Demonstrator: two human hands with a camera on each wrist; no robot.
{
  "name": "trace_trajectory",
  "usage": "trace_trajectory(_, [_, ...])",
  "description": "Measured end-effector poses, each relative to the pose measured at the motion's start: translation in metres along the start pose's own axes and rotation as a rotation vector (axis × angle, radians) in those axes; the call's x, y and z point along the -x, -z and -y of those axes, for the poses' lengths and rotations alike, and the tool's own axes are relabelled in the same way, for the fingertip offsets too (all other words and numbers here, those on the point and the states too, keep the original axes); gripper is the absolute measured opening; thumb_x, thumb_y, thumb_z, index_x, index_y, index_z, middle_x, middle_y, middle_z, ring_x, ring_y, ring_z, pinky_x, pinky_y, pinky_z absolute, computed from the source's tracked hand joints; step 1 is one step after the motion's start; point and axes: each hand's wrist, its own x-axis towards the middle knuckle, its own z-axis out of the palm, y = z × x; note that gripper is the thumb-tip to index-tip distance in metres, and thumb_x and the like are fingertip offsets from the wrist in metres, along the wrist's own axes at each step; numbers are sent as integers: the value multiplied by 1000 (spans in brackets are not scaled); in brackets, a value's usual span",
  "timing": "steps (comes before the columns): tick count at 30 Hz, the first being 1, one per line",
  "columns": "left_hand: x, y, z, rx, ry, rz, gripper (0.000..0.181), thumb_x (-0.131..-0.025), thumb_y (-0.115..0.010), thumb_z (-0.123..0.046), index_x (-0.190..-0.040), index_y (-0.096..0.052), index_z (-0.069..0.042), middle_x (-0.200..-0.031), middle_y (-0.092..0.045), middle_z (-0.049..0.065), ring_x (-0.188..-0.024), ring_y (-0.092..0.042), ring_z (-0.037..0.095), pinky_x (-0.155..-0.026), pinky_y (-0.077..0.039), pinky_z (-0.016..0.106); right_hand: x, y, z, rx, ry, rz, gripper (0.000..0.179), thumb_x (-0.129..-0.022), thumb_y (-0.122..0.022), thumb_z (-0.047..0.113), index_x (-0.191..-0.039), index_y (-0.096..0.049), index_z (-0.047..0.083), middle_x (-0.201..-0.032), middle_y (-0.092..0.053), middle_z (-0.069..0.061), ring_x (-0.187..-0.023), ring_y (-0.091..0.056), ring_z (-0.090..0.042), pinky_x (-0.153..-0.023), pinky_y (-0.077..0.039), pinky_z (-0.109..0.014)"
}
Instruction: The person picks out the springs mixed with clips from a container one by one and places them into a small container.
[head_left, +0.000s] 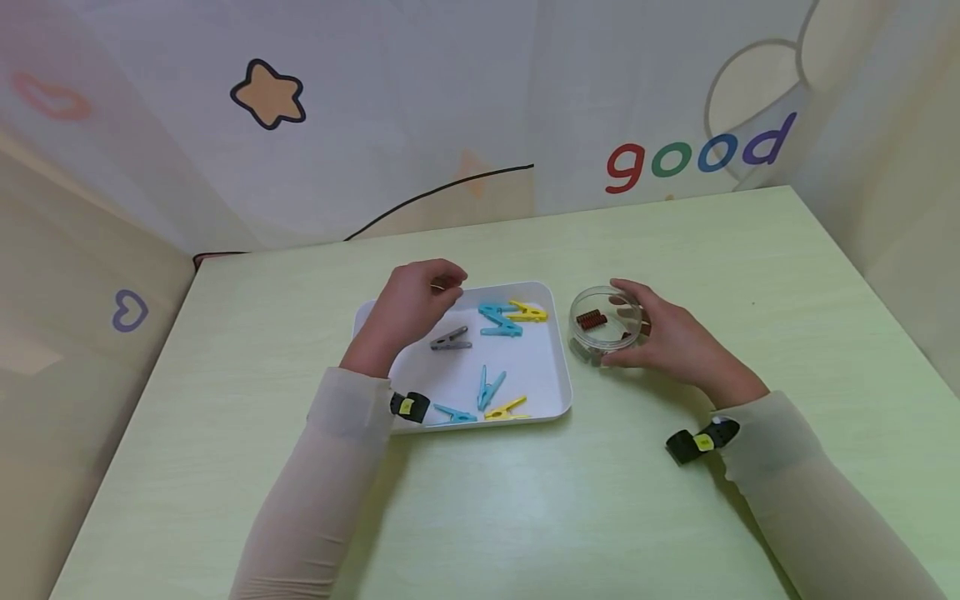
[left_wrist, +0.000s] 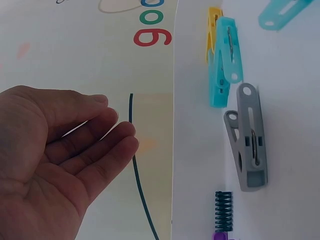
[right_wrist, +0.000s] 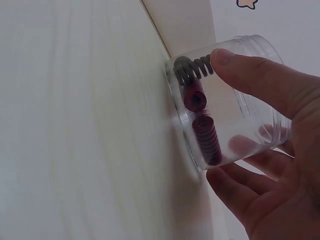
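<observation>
My left hand (head_left: 408, 308) hovers over the back left of the white tray (head_left: 420, 379), its fingers loosely bent with nothing between them. Nearest to it is a grey clothespin (head_left: 448, 342), lying in the tray. Beside that pin, the left wrist view shows a dark coil spring (left_wrist: 224, 210) touching a purple piece (left_wrist: 220, 235) cut off by the frame edge. At the tray's right, my right hand (head_left: 667, 337) grips a clear round jar (head_left: 585, 344) by its sides, thumb opposite the fingers. Inside lie red springs (right_wrist: 207, 142) and a dark spring (right_wrist: 192, 69).
Blue clothespins (head_left: 501, 327) and a yellow clothespin (head_left: 529, 312) cluster at the tray's back right. More blue pins (head_left: 489, 392) and a yellow pin (head_left: 507, 409) lie near its front edge. A printed curtain (head_left: 420, 108) hangs behind the pale green table (head_left: 562, 517).
</observation>
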Motion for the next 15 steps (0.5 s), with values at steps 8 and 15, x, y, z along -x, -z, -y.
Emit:
trace_trajectory(8, [0, 4, 8, -9, 22, 9, 27, -97, -58, -15, -122, -64, -8, -120, -66, 7, -109, -63, 24, -96, -52, 38, -2, 0, -1, 1, -5, 0, 102, -72, -84, 40, -152, -23, 23, -153, -39, -11, -138, -38, -39, -104, -39, -60])
trace_trajectory(15, [1, 5, 15, -22, 66, 26, 29, -96, -59, -17, -124, -63, -8, -120, -66, 7, -109, -62, 23, -94, -52, 38, -2, -1, -1, -25, -11, 4, 101, -72, -85, 39, -151, -25, 21, -155, -36, -8, -142, -34, -36, -108, -35, -59])
